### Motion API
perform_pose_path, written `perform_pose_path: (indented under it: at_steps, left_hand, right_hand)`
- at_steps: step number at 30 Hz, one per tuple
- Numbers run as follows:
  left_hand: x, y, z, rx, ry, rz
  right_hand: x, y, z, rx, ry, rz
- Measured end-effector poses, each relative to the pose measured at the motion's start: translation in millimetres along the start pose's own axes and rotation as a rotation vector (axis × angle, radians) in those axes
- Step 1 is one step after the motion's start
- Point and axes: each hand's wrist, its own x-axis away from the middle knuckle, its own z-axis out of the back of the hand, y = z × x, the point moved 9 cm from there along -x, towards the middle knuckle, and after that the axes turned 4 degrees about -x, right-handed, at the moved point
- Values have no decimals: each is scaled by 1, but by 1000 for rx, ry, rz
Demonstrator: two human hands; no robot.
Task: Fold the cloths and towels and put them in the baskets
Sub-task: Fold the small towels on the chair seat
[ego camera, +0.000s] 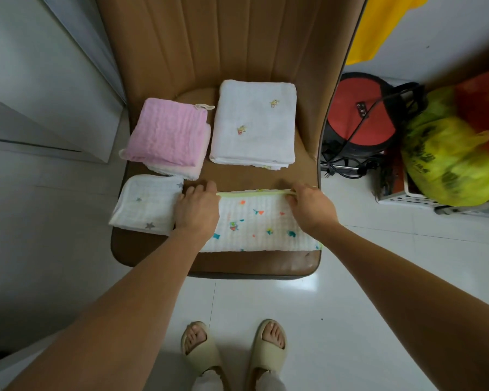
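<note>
Patterned cloth (pixel 260 224) in both hands' fingers (pixel 198 190)

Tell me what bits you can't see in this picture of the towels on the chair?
- Head view: the left hand covers the left end of the patterned cloth, so its grip there is hidden.
- The white basket is mostly buried under a yellow-green bag.
- The lower layers of the pink towel lie beneath the top layer.
- The yellow cloth is cut by the top edge.
</note>
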Motion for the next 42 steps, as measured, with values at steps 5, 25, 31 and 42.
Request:
perform_pose_path:
  at_steps: [5,25,31,42]
  left_hand:
    - [-6,-1,-4,-14,1,3]
    - [32,47,-34,134,226,-259]
    - [23,44,-51,13,125,-209]
    - [19,65,-32,-29,144,-334]
  right_hand:
    - [-6,-4,-2,73,29,27]
    - [34,-49,-66,75,156,392]
    - [-4,-8,-46,230,204,259]
    - [3,45,2,-456,371,-285]
